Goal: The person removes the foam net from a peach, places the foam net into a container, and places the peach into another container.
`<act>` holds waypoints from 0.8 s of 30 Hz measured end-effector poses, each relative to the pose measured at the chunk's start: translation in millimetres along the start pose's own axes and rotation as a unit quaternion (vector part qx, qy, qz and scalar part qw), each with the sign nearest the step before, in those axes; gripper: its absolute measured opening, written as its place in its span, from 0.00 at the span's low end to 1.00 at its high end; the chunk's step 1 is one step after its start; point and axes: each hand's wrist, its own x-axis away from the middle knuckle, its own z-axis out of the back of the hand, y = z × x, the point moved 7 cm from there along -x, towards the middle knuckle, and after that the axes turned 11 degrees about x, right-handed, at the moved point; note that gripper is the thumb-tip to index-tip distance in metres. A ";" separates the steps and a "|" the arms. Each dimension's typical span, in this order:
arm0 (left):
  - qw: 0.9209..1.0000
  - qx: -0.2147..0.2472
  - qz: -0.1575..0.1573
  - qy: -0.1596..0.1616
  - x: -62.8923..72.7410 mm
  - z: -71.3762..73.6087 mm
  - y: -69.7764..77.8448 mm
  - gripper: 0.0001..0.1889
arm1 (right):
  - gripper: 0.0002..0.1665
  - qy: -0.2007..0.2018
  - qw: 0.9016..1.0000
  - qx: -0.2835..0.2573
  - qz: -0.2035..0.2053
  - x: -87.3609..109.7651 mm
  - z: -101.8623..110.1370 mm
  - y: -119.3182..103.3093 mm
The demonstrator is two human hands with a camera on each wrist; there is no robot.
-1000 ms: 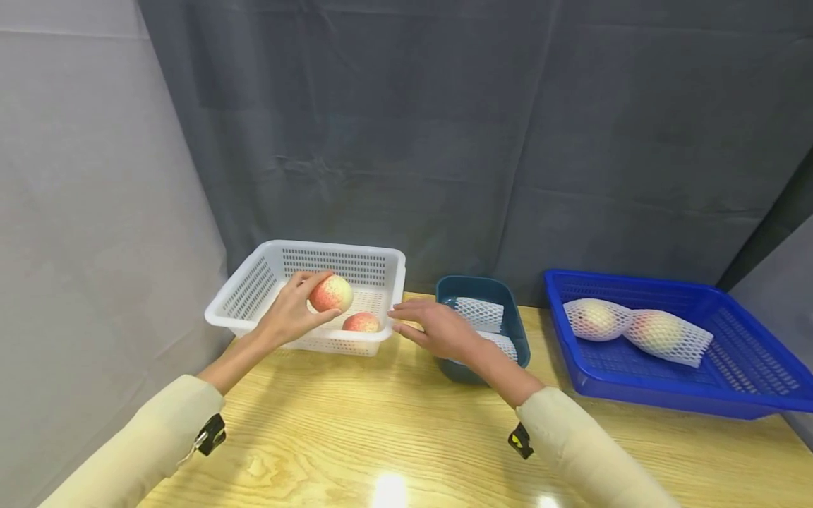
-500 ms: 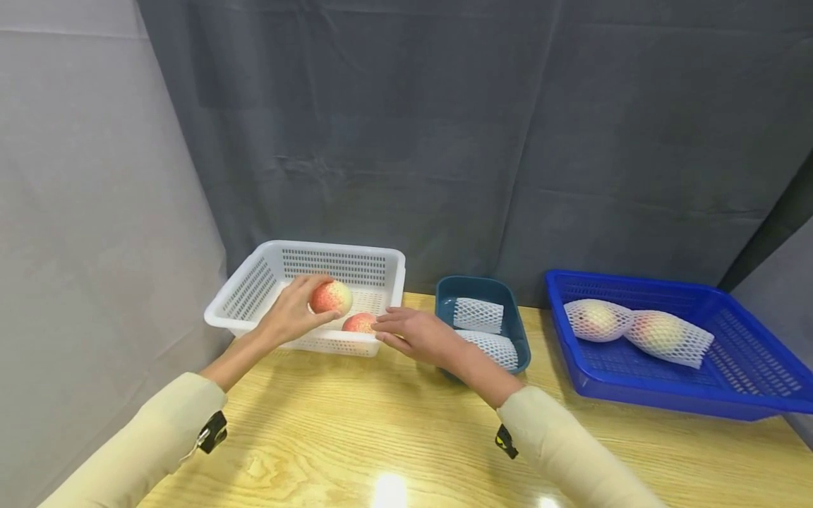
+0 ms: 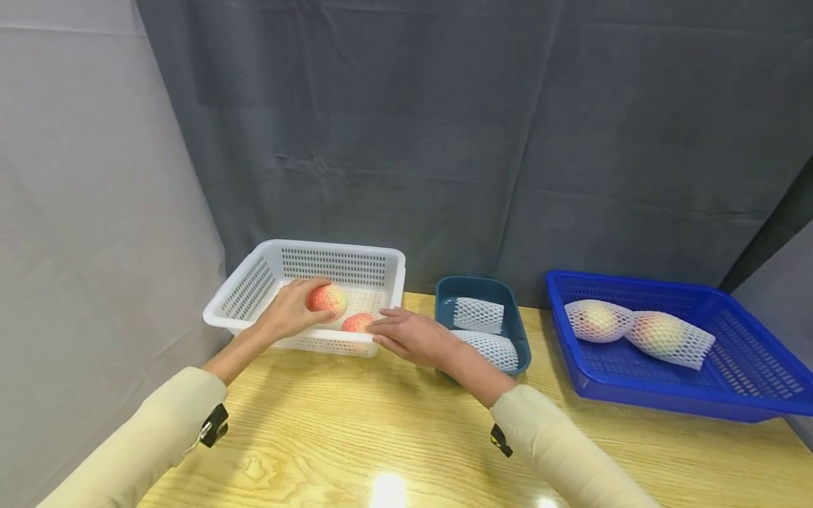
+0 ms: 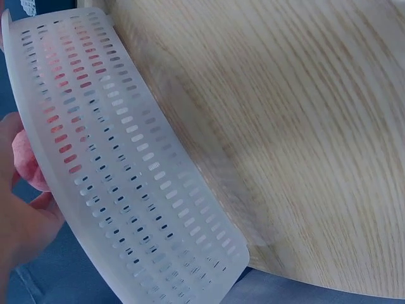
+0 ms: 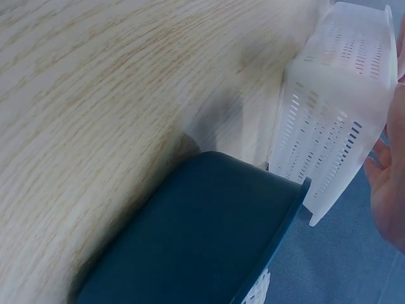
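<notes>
Inside the white perforated basket, my left hand grips a red-and-yellow peach between thumb and fingers. The left wrist view shows that peach just over the basket wall, beside the thumb. A second peach lies near the basket's front right corner. Over that corner my right hand reaches, its fingers fairly straight and close to the second peach; whether they touch it cannot be made out. In the right wrist view the right hand is partly cut off at the edge.
Right of the white basket stands a dark teal bin with white foam nets in it. Farther right, a blue basket holds two net-wrapped peaches. A grey curtain hangs behind the wooden table.
My right hand has moved left, from beside the white basket to over its front right corner. The left hand has lowered slightly with its peach.
</notes>
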 end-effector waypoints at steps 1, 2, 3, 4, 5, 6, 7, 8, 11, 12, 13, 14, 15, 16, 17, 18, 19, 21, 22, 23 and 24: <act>1.000 0.000 0.007 -0.004 -0.5 -0.5 -2.0 0.33 | 0.20 0.001 1.000 -0.002 0.002 -0.2 0.0 -0.1; 1.000 0.000 0.013 -0.009 -0.9 -0.7 -3.9 0.33 | 0.20 0.002 1.000 -0.004 0.003 -0.4 0.0 -0.1; 1.000 0.001 0.018 -0.013 -1.3 -0.9 -5.4 0.32 | 0.20 0.003 1.000 -0.005 0.005 -0.7 0.0 -0.3; 1.000 -0.001 0.023 -0.017 -2.0 -1.3 -6.8 0.32 | 0.20 0.004 1.000 -0.006 0.006 -0.9 -0.1 -0.2; 0.999 -0.001 0.030 -0.021 -2.4 -1.6 -8.3 0.32 | 0.20 0.005 1.000 -0.005 0.008 -1.3 0.0 -0.2; 0.999 -0.002 0.036 -0.024 -2.7 -1.7 -9.9 0.32 | 0.20 0.005 1.000 -0.005 0.009 -1.8 -0.3 -0.1; 0.999 -0.001 0.043 -0.029 -2.7 -1.8 -11.5 0.31 | 0.20 0.005 1.000 -0.004 0.010 -2.0 -0.4 -0.1; 0.998 0.000 0.051 -0.033 -2.6 -1.8 -12.8 0.31 | 0.20 0.003 1.000 -0.003 0.011 -2.3 -0.8 0.0; 0.996 0.001 0.078 -0.049 -1.4 -2.2 -16.9 0.31 | 0.20 -0.002 1.000 -0.001 0.011 -2.6 -1.5 0.5; 0.995 0.001 0.086 -0.053 -0.5 -2.2 -17.8 0.32 | 0.20 -0.005 1.000 0.000 0.011 -2.6 -1.8 0.5; 0.994 0.002 0.094 -0.058 0.3 -2.7 -18.5 0.32 | 0.20 -0.008 1.000 0.000 0.011 -2.7 -1.8 0.3; 0.993 0.003 0.101 -0.063 0.9 -3.1 -19.1 0.32 | 0.21 -0.012 1.000 0.001 0.010 -3.0 -2.0 0.2; 0.992 0.003 0.109 -0.069 1.3 -3.9 -19.9 0.33 | 0.21 -0.014 1.000 0.002 0.011 -3.3 -1.8 0.0; 0.991 0.002 0.112 -0.075 1.5 -4.7 -19.7 0.33 | 0.21 -0.018 1.000 0.002 0.010 -3.4 -1.8 -0.3; 0.990 0.001 0.115 -0.081 1.4 -5.6 -19.8 0.33 | 0.21 -0.021 1.000 0.004 0.009 -3.4 -1.8 -0.4; 0.989 0.002 0.120 -0.088 1.4 -6.8 -20.2 0.33 | 0.21 -0.021 1.000 0.005 0.008 -3.5 -1.7 -0.4; 0.987 0.002 0.126 -0.098 1.1 -8.0 -20.2 0.33 | 0.21 -0.023 1.000 0.006 0.007 -3.6 -1.7 -0.4; 0.984 -0.003 0.131 -0.121 0.3 -10.9 -20.6 0.33 | 0.21 -0.024 1.000 0.008 0.004 -3.3 -1.9 -0.2; 0.982 -0.005 0.133 -0.133 0.1 -12.2 -20.5 0.33 | 0.21 -0.025 1.000 0.008 0.003 -3.3 -2.2 -0.1; 0.980 -0.006 0.137 -0.145 0.0 -13.5 -21.3 0.33 | 0.21 -0.026 1.000 0.008 0.002 -3.3 -2.7 0.0; 0.978 -0.007 0.141 -0.155 0.0 -14.8 -21.7 0.32 | 0.21 -0.027 1.000 0.008 0.001 -3.4 -3.1 0.1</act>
